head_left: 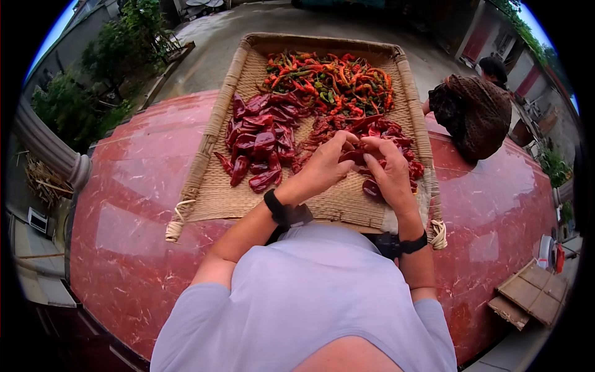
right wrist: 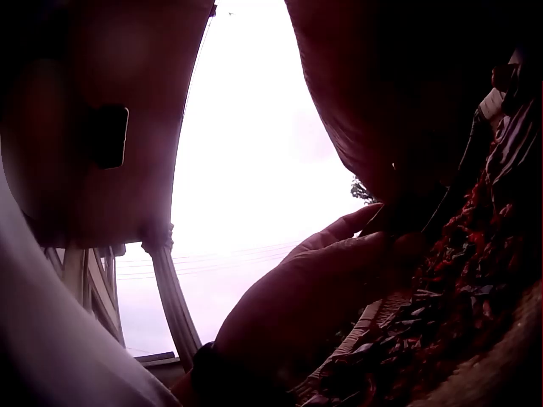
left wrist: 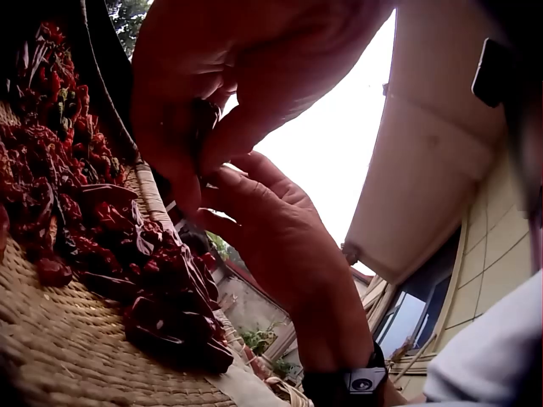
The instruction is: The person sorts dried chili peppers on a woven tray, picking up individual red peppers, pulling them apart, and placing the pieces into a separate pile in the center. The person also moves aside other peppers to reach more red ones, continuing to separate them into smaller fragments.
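Observation:
Over the near right part of a woven tray point(head_left: 347, 211), my left hand point(head_left: 321, 166) and right hand point(head_left: 393, 173) meet, fingertips close together. Between them both hands pinch a dark red chili pepper point(head_left: 354, 157), partly covered by the fingers. In the left wrist view its dark edge shows between thumb and fingers. Large dark red dried chilies point(head_left: 263, 139) form a pile left of my hands. More wrinkled red chilies point(head_left: 384, 127) lie just beyond and under my right hand. At the tray's far end are thin red, orange and green chilies point(head_left: 334, 80).
The tray has a raised rim point(head_left: 214, 130) on its sides and far end. Polished red stone floor point(head_left: 136, 248) surrounds it. A person point(head_left: 474, 115) in a dark patterned top is beyond the tray on the right. Flat brown boards point(head_left: 533, 291) lie at the lower right.

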A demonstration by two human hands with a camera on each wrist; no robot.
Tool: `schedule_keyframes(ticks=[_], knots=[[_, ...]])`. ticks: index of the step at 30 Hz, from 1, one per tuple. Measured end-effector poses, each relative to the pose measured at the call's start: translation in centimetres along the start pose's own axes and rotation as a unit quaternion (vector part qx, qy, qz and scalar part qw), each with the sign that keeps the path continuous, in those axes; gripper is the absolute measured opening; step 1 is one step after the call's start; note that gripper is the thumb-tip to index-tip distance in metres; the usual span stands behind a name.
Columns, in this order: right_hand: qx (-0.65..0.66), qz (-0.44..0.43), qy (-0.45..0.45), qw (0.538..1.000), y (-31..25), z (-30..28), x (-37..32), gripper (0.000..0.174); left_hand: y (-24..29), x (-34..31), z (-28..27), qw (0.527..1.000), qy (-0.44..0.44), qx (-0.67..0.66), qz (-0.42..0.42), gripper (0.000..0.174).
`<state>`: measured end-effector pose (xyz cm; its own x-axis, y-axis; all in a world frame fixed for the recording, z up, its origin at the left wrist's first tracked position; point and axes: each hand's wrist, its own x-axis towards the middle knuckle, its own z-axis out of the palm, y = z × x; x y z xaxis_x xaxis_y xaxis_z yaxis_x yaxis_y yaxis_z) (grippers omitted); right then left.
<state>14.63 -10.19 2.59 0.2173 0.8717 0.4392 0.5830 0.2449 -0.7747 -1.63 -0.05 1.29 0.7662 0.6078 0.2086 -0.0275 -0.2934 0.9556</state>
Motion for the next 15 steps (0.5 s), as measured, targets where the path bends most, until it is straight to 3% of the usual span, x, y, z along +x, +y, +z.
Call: schedule_keyframes(ticks=[3,5,8,10,11,13,15], knots=[[-0.111,-0.142,0.012,0.984,0.8,0.1,0.3,0.034,0.2,-0.1,-0.2,0.997,-0.021,-0.057,0.050,0.040],[0.051,0.005,-0.023,0.998,-0.1,0.2,-0.1,0.035,0.4,-0.2,-0.2,0.999,0.010,-0.025,0.032,0.036],[-0.043,-0.060,0.007,0.997,0.7,-1.5,0.4,0.032,1.2,-0.4,-1.8,0.990,0.086,0.098,0.047,0.033],[-0.057,-0.060,0.061,0.995,1.1,-3.0,1.3,0.029,0.5,-0.9,-4.2,0.942,0.154,0.282,0.093,0.034],[-0.070,-0.025,0.081,0.994,0.3,-4.1,1.6,0.028,0.4,-1.2,-5.3,0.898,0.186,0.394,0.067,0.032],[-0.088,-0.042,0.144,0.985,2.2,-5.4,2.8,0.026,-0.8,-2.1,-7.2,0.834,0.220,0.504,0.039,0.034],[-0.140,0.001,0.159,0.977,4.4,-6.2,3.7,0.025,-1.8,-2.7,-8.5,0.782,0.230,0.578,-0.037,0.039]])
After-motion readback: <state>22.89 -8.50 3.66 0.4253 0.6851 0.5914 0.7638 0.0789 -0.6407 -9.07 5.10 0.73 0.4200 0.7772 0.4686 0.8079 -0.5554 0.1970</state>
